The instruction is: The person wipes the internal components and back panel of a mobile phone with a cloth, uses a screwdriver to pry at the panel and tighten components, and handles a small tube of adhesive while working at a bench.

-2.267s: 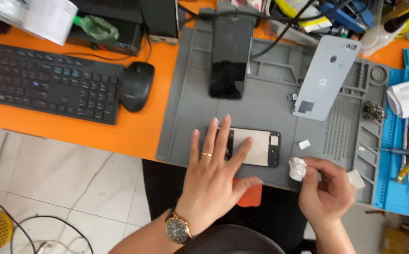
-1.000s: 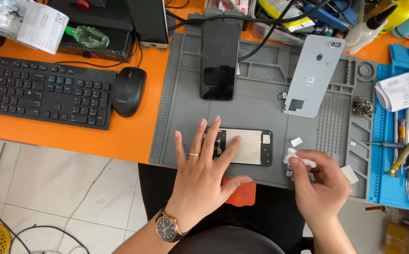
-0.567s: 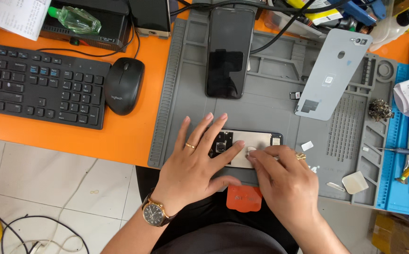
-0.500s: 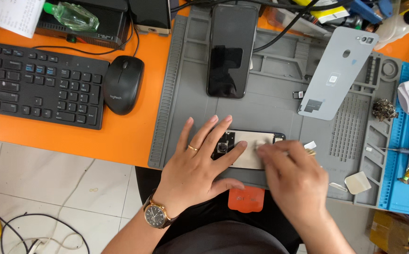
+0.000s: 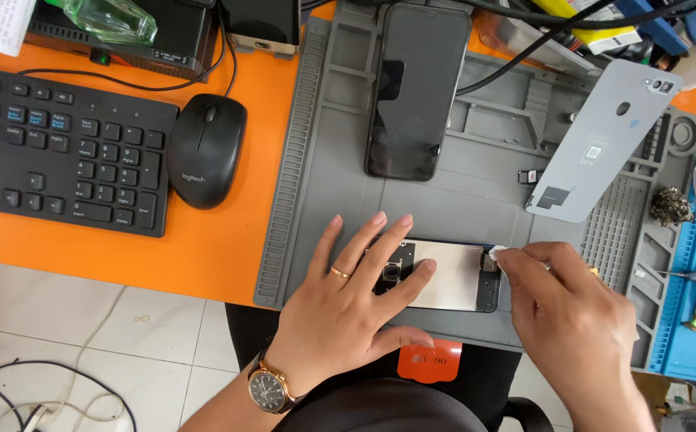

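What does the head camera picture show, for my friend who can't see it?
A person's left hand presses an opened phone flat on a grey mat, while the right hand rubs its end with a white wipe. Nearby lie a black phone, a grey back cover, a mouse and a keyboard.

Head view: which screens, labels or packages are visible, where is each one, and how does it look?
Dark phone screen: black rectangle, top of grey mat.
Opened phone: under left hand, pale inside.
Orange tag: mat's near edge.
White sticker: square, on grey back cover.
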